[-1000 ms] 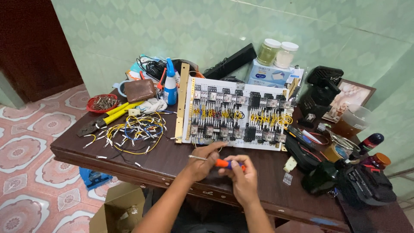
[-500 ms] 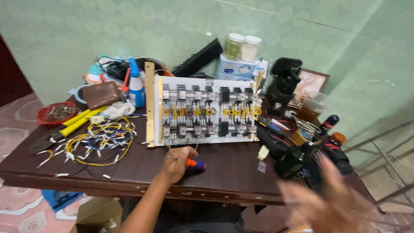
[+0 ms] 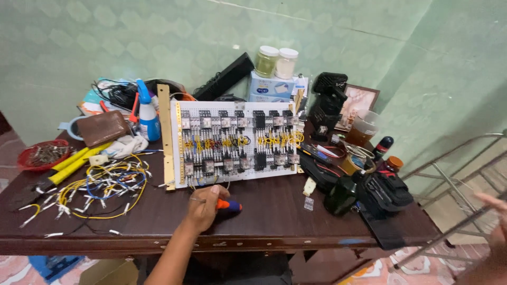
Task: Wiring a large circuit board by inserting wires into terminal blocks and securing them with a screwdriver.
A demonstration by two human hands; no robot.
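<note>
Bare left forearm (image 3: 174,253), no sleeve, fingers (image 3: 208,194) unadorned.

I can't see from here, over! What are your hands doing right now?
Left hand gripping orange-handled screwdriver on the table, below the relay board. Right hand out at the right edge, blurred, empty as far as visible. Nothing between screwdriver and board.

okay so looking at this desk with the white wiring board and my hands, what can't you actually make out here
Head view, the only one:
- Right hand: blurred and cut off by the right edge; what it holds, if anything, is unclear.
- Screwdriver: the left hand covers most of the handle; the tip is too thin to read.
- White wiring board: individual wire connections are too small.
- Red bowl: its small metal contents cannot be identified.
</note>
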